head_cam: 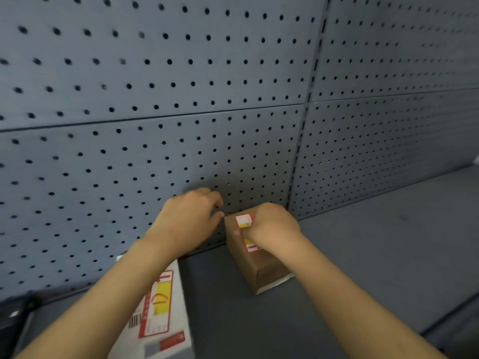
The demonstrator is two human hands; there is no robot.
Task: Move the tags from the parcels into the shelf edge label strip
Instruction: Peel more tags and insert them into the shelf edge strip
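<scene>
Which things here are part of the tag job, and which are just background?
Part of the job:
- brown parcel, on the shelf
- small tag, pinched in the right hand
- second tag, on the brown parcel under that hand
- white parcel with its tag
- left hand, beside the brown parcel

Just background:
- pegboard wall
- shelf

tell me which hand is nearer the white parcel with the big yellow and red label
Left. The left hand hovers by the pegboard with its forearm passing right over the white parcel; the right hand rests on the brown parcel, farther right.
</scene>
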